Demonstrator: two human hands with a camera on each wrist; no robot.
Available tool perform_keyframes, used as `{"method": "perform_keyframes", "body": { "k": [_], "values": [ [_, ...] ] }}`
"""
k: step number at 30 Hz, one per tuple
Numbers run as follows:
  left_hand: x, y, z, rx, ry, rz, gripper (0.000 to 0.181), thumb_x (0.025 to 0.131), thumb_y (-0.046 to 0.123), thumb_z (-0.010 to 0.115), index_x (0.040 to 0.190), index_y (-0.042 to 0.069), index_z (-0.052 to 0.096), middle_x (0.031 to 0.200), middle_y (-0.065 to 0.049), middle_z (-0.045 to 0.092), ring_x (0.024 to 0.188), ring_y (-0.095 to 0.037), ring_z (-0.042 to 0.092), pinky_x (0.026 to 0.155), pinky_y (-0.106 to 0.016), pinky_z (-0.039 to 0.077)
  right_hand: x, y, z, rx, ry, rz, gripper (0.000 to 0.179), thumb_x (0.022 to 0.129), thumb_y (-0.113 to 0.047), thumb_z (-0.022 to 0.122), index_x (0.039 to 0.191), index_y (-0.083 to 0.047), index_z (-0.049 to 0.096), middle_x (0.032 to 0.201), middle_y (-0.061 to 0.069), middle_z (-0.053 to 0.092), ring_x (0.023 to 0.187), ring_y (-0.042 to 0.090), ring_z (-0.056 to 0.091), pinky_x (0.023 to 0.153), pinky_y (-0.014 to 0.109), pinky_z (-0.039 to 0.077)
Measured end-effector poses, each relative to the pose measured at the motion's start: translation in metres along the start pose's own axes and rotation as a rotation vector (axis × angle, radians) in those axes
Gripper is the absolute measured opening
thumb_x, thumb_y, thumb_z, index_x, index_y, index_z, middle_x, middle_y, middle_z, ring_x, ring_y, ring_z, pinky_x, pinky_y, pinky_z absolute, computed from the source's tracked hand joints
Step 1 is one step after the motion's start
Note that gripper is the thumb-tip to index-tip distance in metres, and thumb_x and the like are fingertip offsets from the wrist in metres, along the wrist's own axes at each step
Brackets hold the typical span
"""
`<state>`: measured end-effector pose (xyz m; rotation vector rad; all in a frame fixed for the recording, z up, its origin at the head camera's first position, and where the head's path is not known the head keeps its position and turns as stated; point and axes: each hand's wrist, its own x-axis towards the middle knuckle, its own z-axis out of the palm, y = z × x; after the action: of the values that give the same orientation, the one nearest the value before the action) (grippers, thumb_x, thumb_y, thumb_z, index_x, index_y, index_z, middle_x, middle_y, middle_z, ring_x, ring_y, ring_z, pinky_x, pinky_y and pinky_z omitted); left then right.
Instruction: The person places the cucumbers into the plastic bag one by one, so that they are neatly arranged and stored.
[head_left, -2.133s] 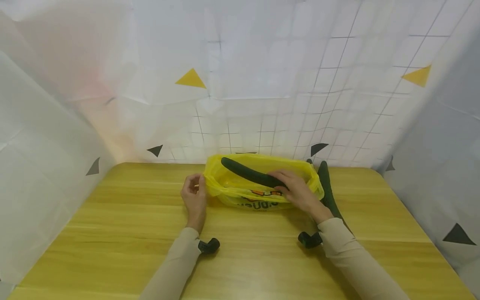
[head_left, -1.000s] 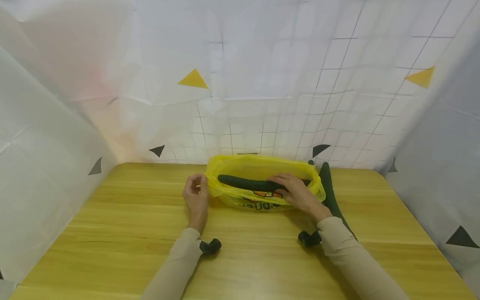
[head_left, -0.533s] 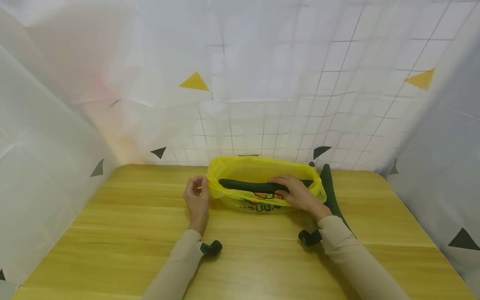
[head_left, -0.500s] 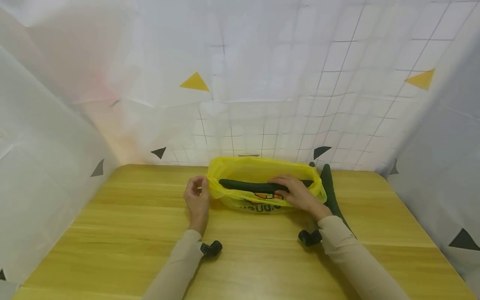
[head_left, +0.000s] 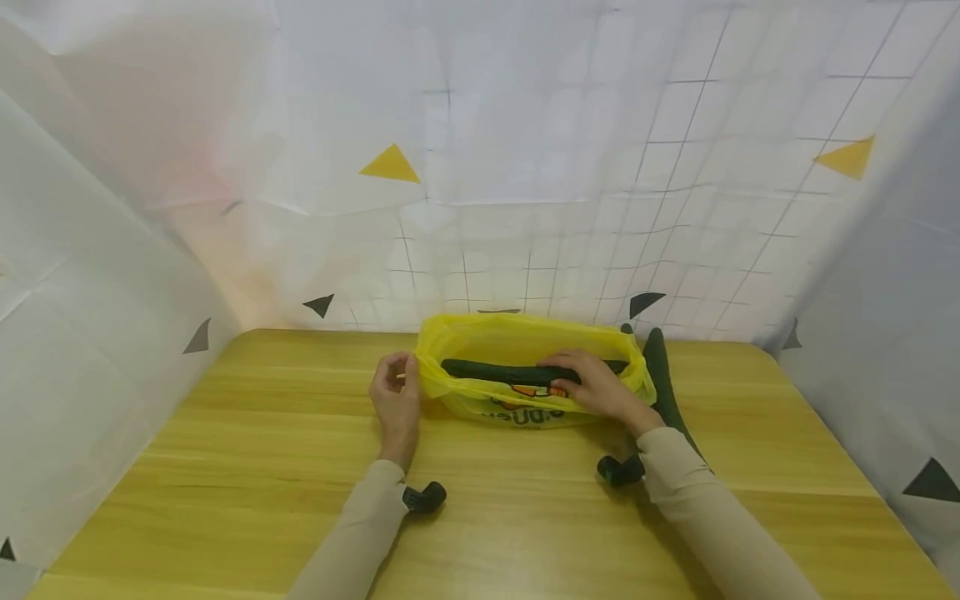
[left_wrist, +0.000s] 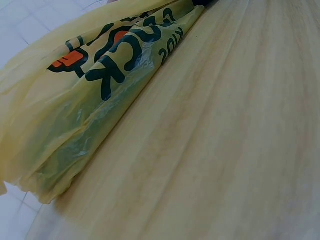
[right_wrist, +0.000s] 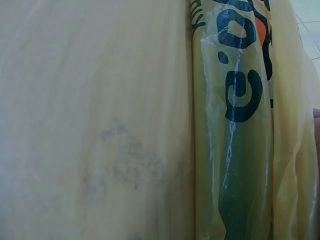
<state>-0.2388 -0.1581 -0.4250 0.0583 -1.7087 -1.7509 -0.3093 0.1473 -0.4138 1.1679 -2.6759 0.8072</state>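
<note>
A yellow plastic bag (head_left: pixel 525 410) with printed lettering lies on its side by the table's far edge, its mouth spread wide. My left hand (head_left: pixel 394 407) pinches the bag's left rim between thumb and fingers. Inside the mouth lies a dark green cucumber (head_left: pixel 483 371), roughly level, which my right hand (head_left: pixel 596 387) grips from above. Past that hand a dark green end (head_left: pixel 617 366) shows; I cannot tell whether it belongs to the same cucumber. Through the bag (right_wrist: pixel 240 200) in the right wrist view, a green shape shows dimly. The left wrist view shows the printed bag (left_wrist: pixel 95 110) but not the fingers.
Right of the bag, another cucumber (head_left: pixel 663 375) lies slanting, partly behind the right forearm. A further dark tip (head_left: pixel 627 329) pokes up behind the bag. Wood-grained table (head_left: pixel 247 450) extends to both sides, with a white sheeted wall (head_left: pixel 510 167) behind it.
The cucumber in my right hand was tilted with its left end raised above the bag's mouth; that end has dropped and it now lies level inside. My left hand still pinches the rim.
</note>
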Motion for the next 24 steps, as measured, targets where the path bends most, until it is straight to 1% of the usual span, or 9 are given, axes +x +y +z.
{"method": "perform_keyframes", "body": {
  "k": [6,8,12,16,24],
  "values": [
    [-0.0001,-0.0016,0.0006,0.008,0.007,0.015,0.022,0.092,0.016,0.061,0.102,-0.004,0.062,0.093,-0.004,0.062,0.083,-0.009,0.057,0.069,-0.020,0.046,0.0010,0.0012,-0.0003,0.015,-0.016,-0.004,0.035,0.089,-0.012,0.064,0.124,-0.010,0.061,0.122,0.008,0.062,0.112,0.028,0.058,0.093,0.047,0.047],
    [-0.0003,-0.0013,0.0008,0.008,0.010,0.021,0.021,0.092,0.015,0.061,0.102,-0.004,0.062,0.092,-0.005,0.062,0.082,-0.009,0.057,0.069,-0.020,0.046,0.0014,0.0018,-0.0004,0.015,-0.025,-0.005,0.035,0.089,-0.013,0.064,0.124,-0.010,0.061,0.122,0.008,0.063,0.112,0.028,0.058,0.094,0.047,0.047],
    [-0.0002,-0.0009,0.0013,0.015,0.011,0.028,0.021,0.092,0.014,0.061,0.101,-0.005,0.062,0.094,-0.011,0.062,0.082,-0.008,0.057,0.068,-0.021,0.045,0.0024,0.0042,0.0002,0.011,-0.038,-0.005,0.034,0.090,-0.013,0.063,0.124,-0.010,0.061,0.122,0.007,0.062,0.113,0.027,0.058,0.094,0.046,0.047],
    [0.0001,0.0002,0.0017,0.019,0.004,0.022,0.021,0.092,0.014,0.061,0.102,-0.005,0.061,0.096,-0.015,0.062,0.083,-0.008,0.056,0.068,-0.020,0.045,0.0033,0.0053,0.0006,0.011,-0.046,-0.007,0.034,0.091,-0.013,0.062,0.125,-0.010,0.061,0.122,0.008,0.062,0.113,0.027,0.058,0.094,0.046,0.047],
    [0.0006,0.0013,0.0006,0.017,0.001,0.008,0.021,0.092,0.013,0.061,0.102,-0.005,0.061,0.094,-0.011,0.062,0.083,-0.010,0.056,0.069,-0.022,0.045,0.0050,0.0051,0.0018,0.020,-0.038,-0.006,0.033,0.091,-0.012,0.062,0.124,-0.009,0.061,0.120,0.006,0.063,0.111,0.027,0.058,0.094,0.047,0.046]
  ]
}}
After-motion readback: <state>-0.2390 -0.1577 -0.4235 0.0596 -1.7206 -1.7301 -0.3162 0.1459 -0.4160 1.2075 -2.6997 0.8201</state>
